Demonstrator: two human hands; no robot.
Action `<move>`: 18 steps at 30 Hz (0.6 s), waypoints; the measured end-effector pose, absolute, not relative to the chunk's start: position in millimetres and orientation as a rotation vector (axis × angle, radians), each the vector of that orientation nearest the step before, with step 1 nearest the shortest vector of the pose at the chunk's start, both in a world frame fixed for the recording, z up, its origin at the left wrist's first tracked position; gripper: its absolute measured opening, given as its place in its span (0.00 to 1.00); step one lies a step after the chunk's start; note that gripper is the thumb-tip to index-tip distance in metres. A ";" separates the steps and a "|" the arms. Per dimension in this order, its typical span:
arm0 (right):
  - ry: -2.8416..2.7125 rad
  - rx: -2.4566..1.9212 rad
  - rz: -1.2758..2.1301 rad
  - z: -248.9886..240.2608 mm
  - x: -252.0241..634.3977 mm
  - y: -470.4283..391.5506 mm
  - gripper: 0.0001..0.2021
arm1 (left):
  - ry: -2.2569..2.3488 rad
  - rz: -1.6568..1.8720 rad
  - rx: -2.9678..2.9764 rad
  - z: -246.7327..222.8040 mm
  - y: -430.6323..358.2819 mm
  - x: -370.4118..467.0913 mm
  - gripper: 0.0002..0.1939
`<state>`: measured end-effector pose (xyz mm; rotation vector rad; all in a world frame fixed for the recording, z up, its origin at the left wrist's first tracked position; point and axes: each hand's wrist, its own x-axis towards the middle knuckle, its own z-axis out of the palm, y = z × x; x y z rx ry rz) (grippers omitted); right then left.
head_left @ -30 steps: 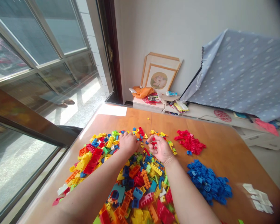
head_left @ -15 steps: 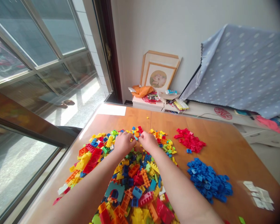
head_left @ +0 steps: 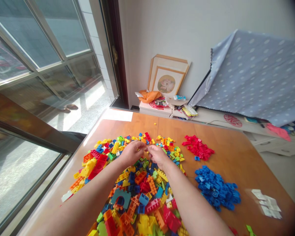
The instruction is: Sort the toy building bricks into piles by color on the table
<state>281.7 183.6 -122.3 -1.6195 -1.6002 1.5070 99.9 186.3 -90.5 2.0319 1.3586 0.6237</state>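
A wide heap of mixed toy bricks (head_left: 144,200) in many colours covers the middle and left of the table. Over its far part, my left hand (head_left: 133,152) and my right hand (head_left: 156,154) meet at the fingertips. Both hands have their fingers bent together; whatever lies between them is too small or hidden to make out. A red brick (head_left: 147,136) lies just beyond the fingertips. To the right of my right hand sits a pile of red bricks (head_left: 199,147), and nearer is a pile of blue bricks (head_left: 216,188).
White pieces (head_left: 266,203) lie at the table's right side. A single blue brick (head_left: 197,158) rests between the red and blue piles. A white sheet (head_left: 117,115) is at the far left corner. Glass doors stand left; a low cabinet (head_left: 265,142) stands beyond the table.
Both hands have shifted slightly down and stay close together. The light blue piece seen between the fingers earlier no longer shows there. The view has moved a little.
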 end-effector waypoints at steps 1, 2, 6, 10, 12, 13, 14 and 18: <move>-1.781 -1.696 1.371 -123.5 279.8 182.1 0.18 | 1.354 0.525 2.094 -93.6 183.7 96.7 0.12; -1.908 -1.736 1.276 -123.9 278.4 180.3 0.16 | 1.356 0.427 2.157 -95.7 180.4 93.3 0.11; -2.186 -1.767 1.145 -117.7 279.1 171.5 0.07 | 1.424 0.201 2.332 -93.5 164.8 81.2 0.10; -2.440 -1.770 1.111 -108.3 286.7 168.3 0.05 | 1.392 0.130 2.379 -83.5 154.4 72.3 0.10; -2.499 -1.795 1.066 -105.7 287.7 169.9 0.05 | 1.377 0.103 2.370 -80.6 152.2 68.8 0.10; -2.506 -1.817 1.032 -105.1 286.7 171.0 0.06 | 1.372 0.093 2.365 -80.1 151.5 67.5 0.10; -2.504 -1.840 0.984 -104.9 284.7 172.3 0.07 | 1.369 0.086 2.360 -80.0 151.1 66.6 0.11; -2.562 -1.815 0.799 -108.0 271.9 175.6 0.12 | 1.403 0.052 2.352 -83.1 151.2 67.7 0.10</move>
